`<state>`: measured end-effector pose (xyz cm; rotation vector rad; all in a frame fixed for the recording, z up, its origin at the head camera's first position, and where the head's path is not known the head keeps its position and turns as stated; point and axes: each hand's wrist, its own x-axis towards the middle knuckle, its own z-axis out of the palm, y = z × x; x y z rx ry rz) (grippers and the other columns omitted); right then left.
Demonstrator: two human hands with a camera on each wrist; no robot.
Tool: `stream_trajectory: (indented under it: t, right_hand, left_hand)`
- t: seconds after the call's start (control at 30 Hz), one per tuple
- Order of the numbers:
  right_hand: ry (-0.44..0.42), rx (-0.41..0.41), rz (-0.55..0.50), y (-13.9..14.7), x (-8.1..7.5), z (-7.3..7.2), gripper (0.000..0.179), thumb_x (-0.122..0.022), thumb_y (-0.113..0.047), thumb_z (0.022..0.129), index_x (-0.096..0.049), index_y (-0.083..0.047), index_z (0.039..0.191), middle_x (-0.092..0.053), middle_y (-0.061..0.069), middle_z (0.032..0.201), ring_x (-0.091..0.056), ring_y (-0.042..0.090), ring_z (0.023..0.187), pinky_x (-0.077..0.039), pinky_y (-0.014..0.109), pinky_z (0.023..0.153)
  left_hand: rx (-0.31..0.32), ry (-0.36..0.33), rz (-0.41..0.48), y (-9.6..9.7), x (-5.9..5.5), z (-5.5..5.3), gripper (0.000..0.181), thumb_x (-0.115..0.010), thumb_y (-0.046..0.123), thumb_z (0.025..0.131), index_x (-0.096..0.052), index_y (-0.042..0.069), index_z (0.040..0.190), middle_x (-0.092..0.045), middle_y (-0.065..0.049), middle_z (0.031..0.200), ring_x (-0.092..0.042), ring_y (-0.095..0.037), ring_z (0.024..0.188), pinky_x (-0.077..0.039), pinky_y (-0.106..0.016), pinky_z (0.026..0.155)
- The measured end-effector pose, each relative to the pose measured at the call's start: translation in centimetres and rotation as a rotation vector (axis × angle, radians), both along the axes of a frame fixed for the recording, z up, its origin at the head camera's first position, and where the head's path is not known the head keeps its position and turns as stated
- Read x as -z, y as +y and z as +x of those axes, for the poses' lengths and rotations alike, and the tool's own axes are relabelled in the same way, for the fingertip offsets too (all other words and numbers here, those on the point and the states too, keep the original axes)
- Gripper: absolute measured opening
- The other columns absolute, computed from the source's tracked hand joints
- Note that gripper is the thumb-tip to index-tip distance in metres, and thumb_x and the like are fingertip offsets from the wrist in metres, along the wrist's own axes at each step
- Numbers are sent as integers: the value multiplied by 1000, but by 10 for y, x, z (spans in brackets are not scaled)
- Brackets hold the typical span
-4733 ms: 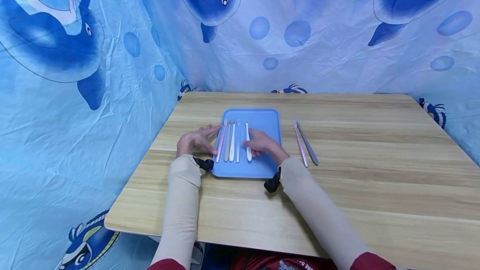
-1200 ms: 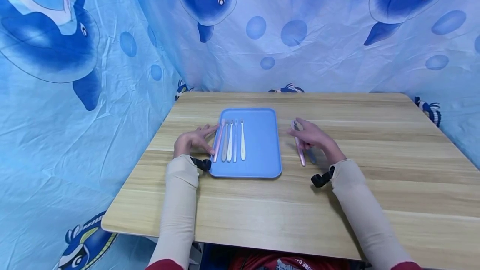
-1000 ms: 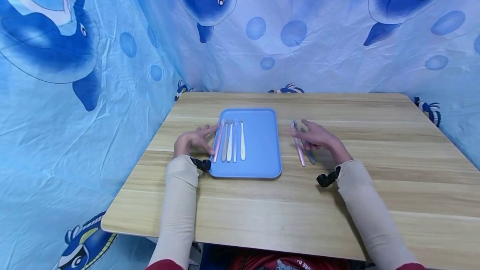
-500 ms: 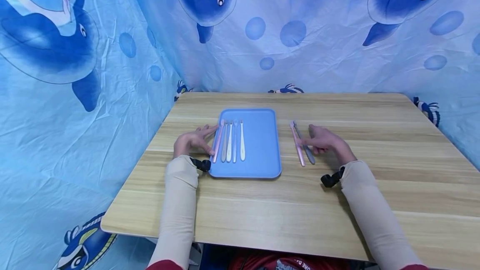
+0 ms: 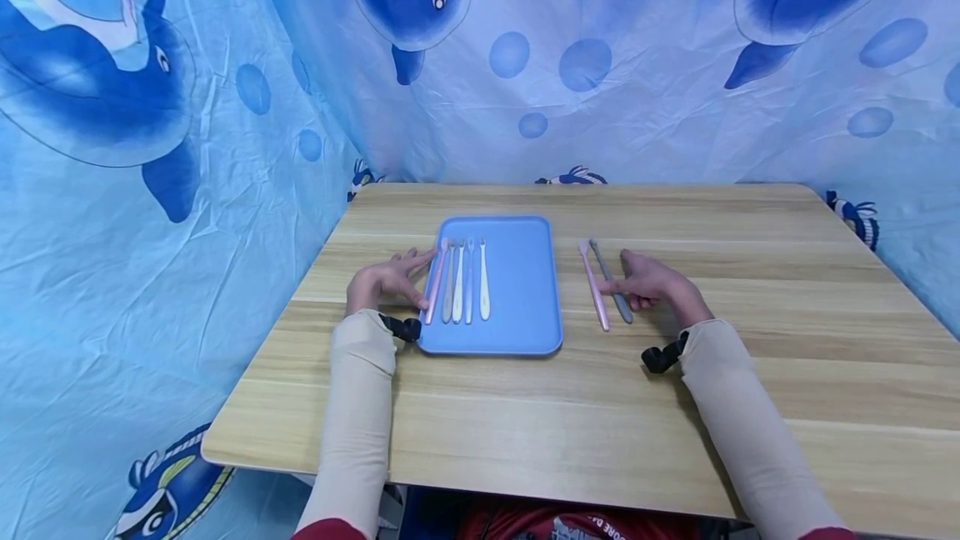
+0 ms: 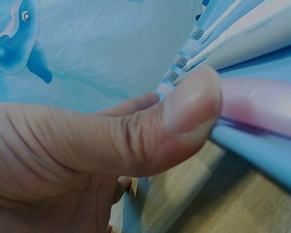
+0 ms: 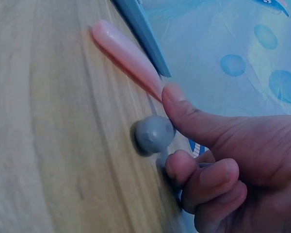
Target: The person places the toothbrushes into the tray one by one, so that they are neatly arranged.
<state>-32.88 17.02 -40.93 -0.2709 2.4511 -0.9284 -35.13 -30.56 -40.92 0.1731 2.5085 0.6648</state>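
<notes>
In the head view my right hand (image 5: 651,280) pinches a grey toothbrush (image 5: 621,307) on the table, thumb on one side and curled fingers on the other. Its rounded handle end (image 7: 155,135) shows between them in the right wrist view. Just left of it lies a pink toothbrush (image 5: 594,294), close by my thumb tip. My left hand (image 5: 386,282) rests at the left edge of a blue tray (image 5: 521,340), fingers spread. Its thumb (image 6: 184,116) presses at the rim, against the handle end of another pink toothbrush (image 6: 262,104) in the tray.
Several toothbrushes lie side by side in the tray's left half, a white one (image 5: 484,294) rightmost. The tray stands on a wooden table (image 5: 480,415). A blue dolphin-print curtain (image 5: 637,132) hangs behind and to the left.
Earlier my right hand set a white toothbrush in the tray, then moved right to the two on the table. The grey toothbrush has since shifted slightly away from the pink one. My left hand stays put.
</notes>
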Motion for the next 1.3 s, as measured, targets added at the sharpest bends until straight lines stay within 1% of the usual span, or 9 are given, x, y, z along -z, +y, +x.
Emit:
stream_trajectory:
  t: [0.13, 0.33, 0.5, 0.67, 0.77, 0.9, 1.0, 1.2, 1.3]
  right_hand:
    - [-2, -10, -21, 0, 0, -1, 98, -59, -34, 101, 13, 2, 157, -54, -2, 54, -46, 7, 45, -39, 23, 45]
    - [26, -47, -35, -5, 1, -3, 89, -55, -25, 103, 10, 1, 158, -58, -1, 53, -49, 7, 42, -39, 21, 43]
    - [46, -56, -20, -5, 0, -2, 85, -53, -22, 104, 8, 2, 158, -59, 0, 53, -50, 8, 42, -40, 22, 42]
    - [27, -48, -54, -4, -1, 0, 82, -51, -19, 104, 8, 2, 158, -58, 1, 54, -50, 8, 42, -41, 23, 42]
    - [21, -43, -73, -2, -1, 1, 82, -50, -19, 105, 8, 3, 158, -58, 0, 55, -49, 8, 43, -41, 23, 43]
    - [32, -35, -100, 2, -1, 0, 82, -50, -19, 104, 7, 2, 158, -58, -1, 54, -49, 7, 42, -40, 22, 42]
    - [31, -34, -135, 4, -1, -2, 81, -50, -17, 104, 6, 1, 159, -57, -1, 54, -48, 7, 42, -38, 22, 41]
    - [19, -13, -181, 5, -2, -6, 78, -48, -20, 105, 5, -5, 161, -59, -1, 55, -48, 8, 42, -38, 22, 40]
    - [23, -4, -184, 4, -6, -5, 78, -47, -21, 105, 5, -5, 161, -60, -1, 55, -48, 8, 42, -39, 23, 41]
  left_hand:
    - [-6, -2, 12, -6, 9, -9, 137, -92, 56, 53, -5, 45, 159, 14, 0, 171, 22, -33, 156, 10, -68, 122]
    - [-22, -6, 19, -8, 10, -12, 140, -92, 58, 46, -9, 47, 158, 14, 0, 171, 21, -32, 157, 7, -69, 122]
    - [-36, -21, 8, -6, 8, -9, 135, -92, 54, 53, -8, 48, 158, 15, 2, 171, 23, -30, 157, 9, -67, 123]
    - [-48, -20, 19, -2, 5, -4, 128, -92, 48, 61, -8, 48, 158, 15, 1, 171, 23, -31, 156, 10, -68, 122]
    - [-34, -8, 16, -2, 6, -5, 129, -92, 49, 60, -8, 47, 158, 14, 0, 171, 22, -32, 156, 10, -69, 122]
    - [-22, -2, 13, -3, 9, -9, 135, -92, 53, 54, -7, 45, 159, 14, -1, 171, 22, -32, 157, 9, -69, 122]
    - [-17, -2, 13, -4, 11, -11, 138, -93, 54, 51, -7, 44, 159, 14, -2, 171, 22, -33, 156, 9, -69, 122]
    - [-18, -6, 24, -4, 9, -10, 134, -92, 50, 55, -8, 44, 159, 14, -1, 171, 23, -32, 156, 9, -68, 123]
    - [-9, -6, 36, -3, 5, -5, 129, -91, 48, 61, -8, 43, 159, 15, -1, 171, 24, -32, 156, 10, -68, 123]
